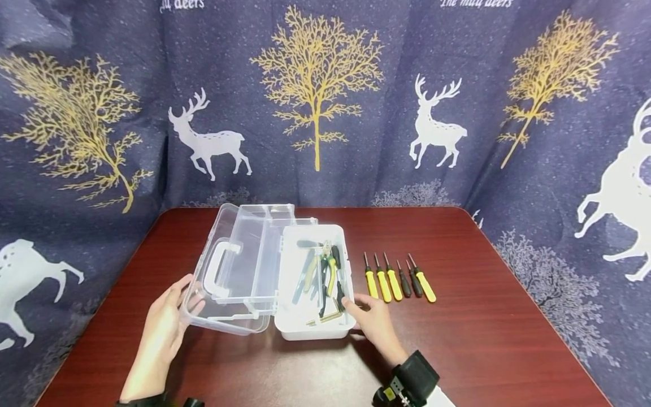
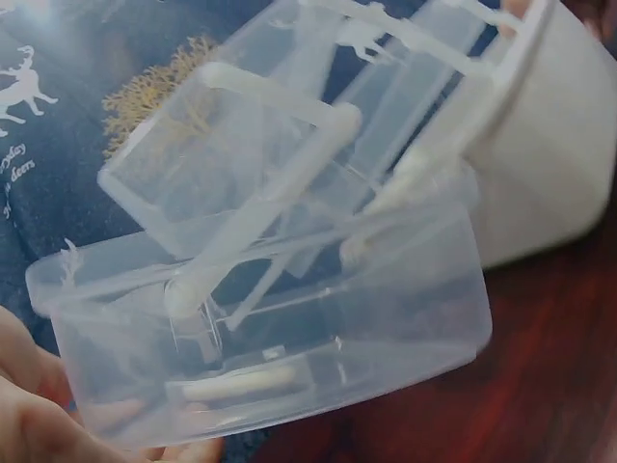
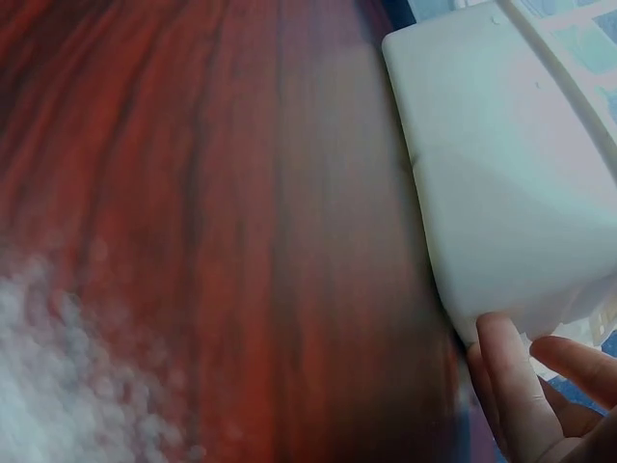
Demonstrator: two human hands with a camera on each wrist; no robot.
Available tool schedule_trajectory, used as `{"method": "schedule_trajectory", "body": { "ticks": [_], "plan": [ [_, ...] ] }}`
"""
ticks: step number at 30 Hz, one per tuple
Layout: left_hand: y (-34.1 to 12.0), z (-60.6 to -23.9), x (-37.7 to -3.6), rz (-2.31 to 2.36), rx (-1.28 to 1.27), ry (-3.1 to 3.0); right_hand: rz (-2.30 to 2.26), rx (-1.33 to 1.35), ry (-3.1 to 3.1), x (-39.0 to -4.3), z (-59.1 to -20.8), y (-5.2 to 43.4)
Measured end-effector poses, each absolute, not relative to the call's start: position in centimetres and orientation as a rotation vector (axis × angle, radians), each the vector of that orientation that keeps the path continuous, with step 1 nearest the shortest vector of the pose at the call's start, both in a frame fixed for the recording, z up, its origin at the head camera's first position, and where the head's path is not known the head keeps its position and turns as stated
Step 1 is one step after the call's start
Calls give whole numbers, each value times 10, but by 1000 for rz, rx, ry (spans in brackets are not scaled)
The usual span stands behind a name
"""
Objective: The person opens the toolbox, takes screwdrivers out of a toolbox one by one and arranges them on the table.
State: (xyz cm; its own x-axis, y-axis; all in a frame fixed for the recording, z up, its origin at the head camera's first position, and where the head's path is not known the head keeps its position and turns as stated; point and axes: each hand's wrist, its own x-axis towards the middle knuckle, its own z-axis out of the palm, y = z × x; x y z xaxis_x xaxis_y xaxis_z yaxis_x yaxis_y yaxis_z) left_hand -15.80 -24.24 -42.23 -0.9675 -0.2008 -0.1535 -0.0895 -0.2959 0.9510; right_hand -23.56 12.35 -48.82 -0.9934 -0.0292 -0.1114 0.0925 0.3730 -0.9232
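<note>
A toolbox with a white base (image 1: pixel 287 322) stands at mid-table. Its see-through lid (image 2: pixel 405 328) is swung out to the left on the hinge side, a white handle (image 1: pixel 215 268) on it. My left hand (image 1: pixel 161 325) grips the lid's outer left edge, fingers showing through the plastic. My right hand (image 1: pixel 377 327) holds the base's near right wall, thumb at the rim and fingers outside it. Inside the base lie pliers (image 1: pixel 332 276) with yellow-green handles, a black-handled tool (image 1: pixel 340 297), a brass-coloured bent rod (image 1: pixel 329 318) and other tools.
To the right of the box, several screwdrivers lie in a row, among them a yellow-handled screwdriver (image 1: pixel 382 285) and a black-handled screwdriver (image 1: pixel 404 285). Clear trays (image 1: pixel 272 249) stand between lid and base. A printed curtain (image 1: pixel 356 186) hangs behind the dark red table (image 1: pixel 483 328).
</note>
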Motion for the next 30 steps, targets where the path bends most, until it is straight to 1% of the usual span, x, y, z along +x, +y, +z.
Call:
{"method": "schedule_trajectory", "body": {
  "ticks": [5, 11, 16, 19, 23, 27, 30],
  "plan": [
    [-241, -414, -167, -2492, 381, -1738, -1714, 49, 2509, -236, -487, 125],
    [-242, -405, -175, -2544, 251, -1734, -1710, 52, 2516, -237, -488, 127],
    [-240, -403, -182, -2581, 84, -1756, -1704, 61, 2532, -237, -490, 128],
    [-239, -403, -185, -2652, -55, -1707, -1703, 56, 2541, -237, -491, 128],
    [-238, -400, -190, -2749, -173, -1632, -1723, 55, 2513, -236, -491, 127],
    [-236, -395, -195, -2790, -190, -1612, -1753, 41, 2491, -237, -492, 125],
    [-233, -394, -198, -2795, -140, -1622, -1768, 37, 2465, -237, -492, 126]
  ]
}}
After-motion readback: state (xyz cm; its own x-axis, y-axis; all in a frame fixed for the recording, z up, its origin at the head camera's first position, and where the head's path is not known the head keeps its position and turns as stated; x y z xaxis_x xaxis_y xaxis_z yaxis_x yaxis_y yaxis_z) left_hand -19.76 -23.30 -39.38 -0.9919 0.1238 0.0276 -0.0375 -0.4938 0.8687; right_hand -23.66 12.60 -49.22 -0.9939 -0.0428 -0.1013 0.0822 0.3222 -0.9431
